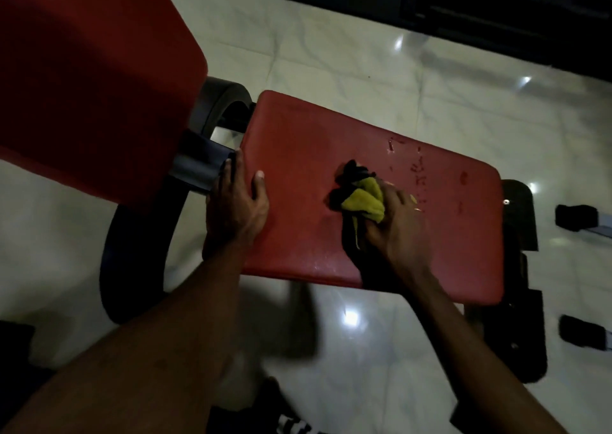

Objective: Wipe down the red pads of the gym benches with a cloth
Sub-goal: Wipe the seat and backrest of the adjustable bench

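The red seat pad [331,129] of a gym bench lies in the middle of the view, with worn, cracked spots toward its right end. My right hand [399,221] grips a bunched yellow and black cloth [361,198] and holds it down on the pad's middle. My left hand [236,205] grips the pad's left edge, thumb on top and fingers round the side. A second, larger red back pad [86,79] rises at the upper left.
The bench's black frame [132,261] curves under the left end, and a black bracket [516,268] sits at the right end. Glossy white floor tiles [364,53] surround it. Dark equipment [496,6] stands at the top right; black-capped feet [576,216] lie at the right.
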